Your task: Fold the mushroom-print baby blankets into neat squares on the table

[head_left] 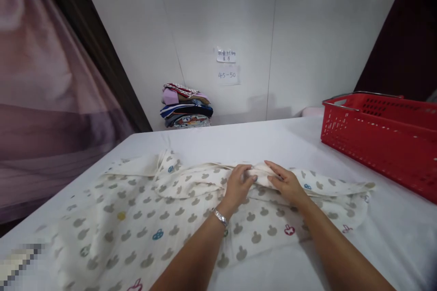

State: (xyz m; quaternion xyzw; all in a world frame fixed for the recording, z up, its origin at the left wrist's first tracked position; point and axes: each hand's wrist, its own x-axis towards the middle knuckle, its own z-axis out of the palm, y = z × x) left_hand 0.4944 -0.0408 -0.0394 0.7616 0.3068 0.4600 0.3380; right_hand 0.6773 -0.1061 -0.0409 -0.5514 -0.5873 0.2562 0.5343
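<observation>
A cream cloth (136,218) printed with grey, blue and red rabbit-head shapes lies spread over the white table (246,141). My left hand (238,185) grips a bunched fold of the cloth near its far edge, a silver bracelet on the wrist. My right hand (287,183) rests right beside it on the same bunched fold, fingers pointing left and pinching the fabric. The two hands nearly touch.
A red plastic basket (382,141) with metal handles stands at the right of the table. A stack of folded clothes (186,105) sits at the far edge against the white wall. Two paper notes (227,66) hang on the wall. A pinkish curtain (44,91) hangs at left.
</observation>
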